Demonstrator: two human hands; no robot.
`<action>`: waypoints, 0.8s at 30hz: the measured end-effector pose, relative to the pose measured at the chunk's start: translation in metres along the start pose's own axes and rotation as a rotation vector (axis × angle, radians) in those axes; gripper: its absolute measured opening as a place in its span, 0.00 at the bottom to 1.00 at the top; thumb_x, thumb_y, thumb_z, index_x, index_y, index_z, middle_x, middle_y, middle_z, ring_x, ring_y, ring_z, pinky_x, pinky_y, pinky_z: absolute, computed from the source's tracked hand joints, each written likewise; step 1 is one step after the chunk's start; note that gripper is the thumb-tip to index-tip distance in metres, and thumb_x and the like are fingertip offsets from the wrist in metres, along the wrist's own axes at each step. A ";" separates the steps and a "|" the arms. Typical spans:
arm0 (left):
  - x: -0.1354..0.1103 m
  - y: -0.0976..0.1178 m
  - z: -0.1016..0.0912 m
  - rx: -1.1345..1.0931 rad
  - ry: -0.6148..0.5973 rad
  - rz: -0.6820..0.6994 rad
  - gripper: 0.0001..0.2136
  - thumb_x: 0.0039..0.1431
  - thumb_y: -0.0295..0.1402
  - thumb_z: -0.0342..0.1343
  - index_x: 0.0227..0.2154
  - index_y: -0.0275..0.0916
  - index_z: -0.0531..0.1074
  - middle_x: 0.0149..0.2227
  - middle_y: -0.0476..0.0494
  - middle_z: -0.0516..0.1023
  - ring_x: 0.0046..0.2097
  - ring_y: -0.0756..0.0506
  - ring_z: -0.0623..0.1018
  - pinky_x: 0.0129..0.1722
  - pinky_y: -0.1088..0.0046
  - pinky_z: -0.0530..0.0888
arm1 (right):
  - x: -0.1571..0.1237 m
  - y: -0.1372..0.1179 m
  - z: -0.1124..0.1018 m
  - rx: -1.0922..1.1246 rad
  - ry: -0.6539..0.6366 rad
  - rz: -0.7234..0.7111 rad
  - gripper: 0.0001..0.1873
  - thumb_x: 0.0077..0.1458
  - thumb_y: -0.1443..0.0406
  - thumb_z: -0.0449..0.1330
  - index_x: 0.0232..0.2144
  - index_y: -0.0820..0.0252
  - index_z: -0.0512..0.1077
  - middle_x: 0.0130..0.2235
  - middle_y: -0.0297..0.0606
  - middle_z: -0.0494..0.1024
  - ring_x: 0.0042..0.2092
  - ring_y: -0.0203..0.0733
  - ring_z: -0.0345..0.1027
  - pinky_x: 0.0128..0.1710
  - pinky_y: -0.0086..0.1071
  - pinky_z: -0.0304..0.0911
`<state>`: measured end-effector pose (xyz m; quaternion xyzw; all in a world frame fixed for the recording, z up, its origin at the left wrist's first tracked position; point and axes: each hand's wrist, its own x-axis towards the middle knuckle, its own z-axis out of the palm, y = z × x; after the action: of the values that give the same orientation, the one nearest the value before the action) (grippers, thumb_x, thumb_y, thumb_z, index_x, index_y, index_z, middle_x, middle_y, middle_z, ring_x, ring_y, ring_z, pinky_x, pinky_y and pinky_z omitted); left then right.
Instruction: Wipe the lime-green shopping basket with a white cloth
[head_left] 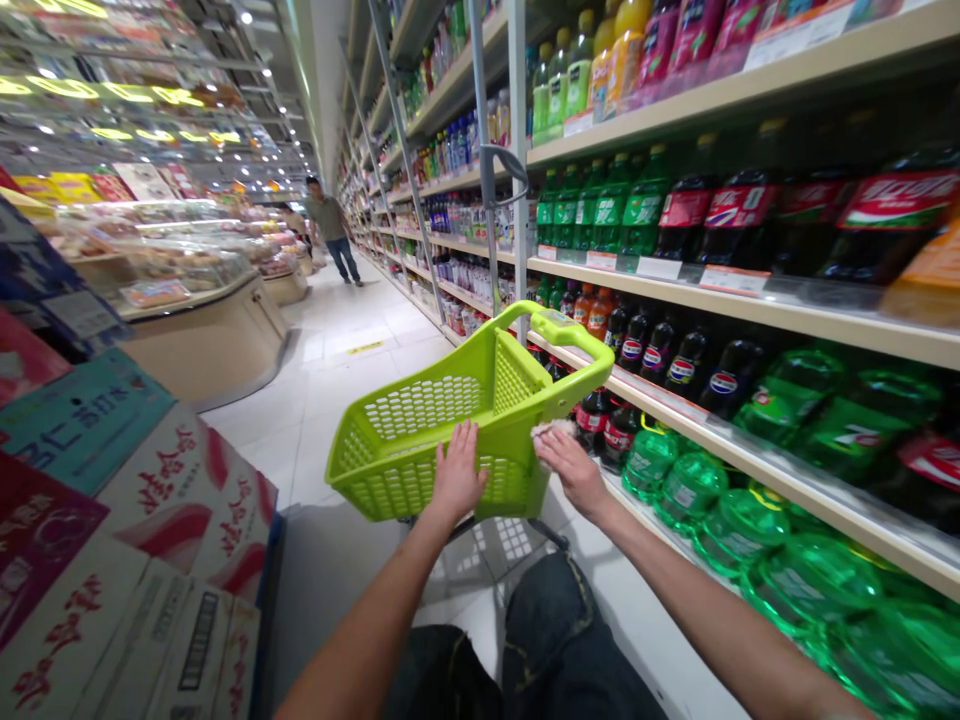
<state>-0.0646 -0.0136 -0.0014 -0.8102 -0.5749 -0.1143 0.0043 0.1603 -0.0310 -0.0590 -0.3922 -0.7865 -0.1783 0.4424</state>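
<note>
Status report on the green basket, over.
Left hand flat on green basket. Right hand presses whitish cloth against its corner. Drink shelves close right; person far down aisle.

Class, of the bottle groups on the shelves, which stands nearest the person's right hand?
The dark bottles with red labels, just beyond the right hand; the green bottles stand further right, the blue-labelled ones a shelf higher.

Lime-green perforated basket; whitish, perhaps, cloth.
</note>
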 end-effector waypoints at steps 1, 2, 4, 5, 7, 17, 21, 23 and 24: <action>0.000 -0.002 0.001 0.006 0.004 -0.014 0.32 0.50 0.30 0.48 0.59 0.34 0.44 0.62 0.40 0.44 0.62 0.43 0.45 0.58 0.53 0.49 | 0.009 0.002 -0.006 -0.014 0.064 0.025 0.23 0.55 0.75 0.45 0.52 0.56 0.62 0.53 0.40 0.66 0.59 0.42 0.48 0.55 0.46 0.54; -0.001 -0.003 0.002 0.015 0.011 -0.030 0.33 0.50 0.30 0.48 0.59 0.34 0.44 0.62 0.40 0.44 0.62 0.43 0.45 0.58 0.53 0.49 | 0.019 0.005 -0.010 -0.032 0.130 0.052 0.23 0.55 0.74 0.46 0.51 0.57 0.63 0.53 0.41 0.66 0.59 0.43 0.48 0.56 0.48 0.52; -0.002 -0.006 0.005 0.034 0.022 -0.052 0.33 0.50 0.30 0.49 0.59 0.34 0.43 0.62 0.40 0.43 0.62 0.42 0.44 0.58 0.51 0.48 | 0.031 0.009 -0.011 -0.057 0.209 0.083 0.22 0.54 0.74 0.48 0.51 0.57 0.64 0.53 0.42 0.65 0.60 0.45 0.47 0.56 0.49 0.51; -0.003 -0.006 0.005 0.039 0.025 -0.052 0.34 0.49 0.30 0.49 0.59 0.34 0.43 0.62 0.40 0.43 0.63 0.42 0.44 0.58 0.51 0.48 | 0.031 0.010 -0.008 -0.059 0.204 0.080 0.21 0.54 0.74 0.48 0.50 0.58 0.64 0.53 0.42 0.66 0.59 0.45 0.48 0.56 0.49 0.51; -0.004 -0.008 0.006 0.039 0.026 -0.042 0.34 0.49 0.30 0.49 0.59 0.35 0.43 0.62 0.40 0.43 0.62 0.42 0.44 0.58 0.51 0.48 | 0.019 0.006 0.003 -0.042 0.128 0.044 0.21 0.55 0.74 0.46 0.50 0.58 0.65 0.52 0.42 0.68 0.58 0.44 0.51 0.56 0.47 0.52; -0.008 -0.009 0.009 0.043 0.042 -0.047 0.34 0.49 0.30 0.49 0.59 0.35 0.42 0.62 0.39 0.42 0.62 0.42 0.44 0.58 0.51 0.48 | 0.046 -0.007 0.007 -0.016 0.122 0.045 0.23 0.54 0.74 0.48 0.52 0.58 0.61 0.54 0.41 0.64 0.60 0.45 0.46 0.57 0.49 0.50; -0.010 -0.014 0.007 0.069 0.029 -0.033 0.33 0.49 0.30 0.48 0.59 0.35 0.43 0.62 0.40 0.43 0.62 0.42 0.45 0.58 0.51 0.47 | 0.035 -0.013 0.032 -0.020 0.008 0.014 0.22 0.55 0.74 0.45 0.51 0.56 0.63 0.52 0.40 0.67 0.60 0.41 0.46 0.56 0.46 0.53; -0.013 -0.020 0.007 0.083 0.037 -0.051 0.33 0.49 0.29 0.48 0.59 0.34 0.44 0.62 0.39 0.44 0.62 0.43 0.46 0.58 0.51 0.46 | 0.013 -0.020 0.044 0.000 -0.084 -0.035 0.23 0.55 0.75 0.44 0.51 0.57 0.63 0.50 0.40 0.69 0.59 0.39 0.48 0.54 0.44 0.55; -0.015 -0.023 0.007 0.086 0.041 -0.059 0.33 0.49 0.29 0.48 0.59 0.34 0.44 0.62 0.39 0.45 0.62 0.43 0.46 0.58 0.52 0.46 | 0.005 -0.024 0.047 0.016 -0.115 -0.053 0.23 0.55 0.75 0.44 0.52 0.57 0.62 0.50 0.40 0.70 0.59 0.38 0.49 0.54 0.43 0.56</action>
<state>-0.0891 -0.0190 -0.0137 -0.7893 -0.6028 -0.1062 0.0477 0.1141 -0.0144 -0.0787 -0.3774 -0.8223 -0.1608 0.3945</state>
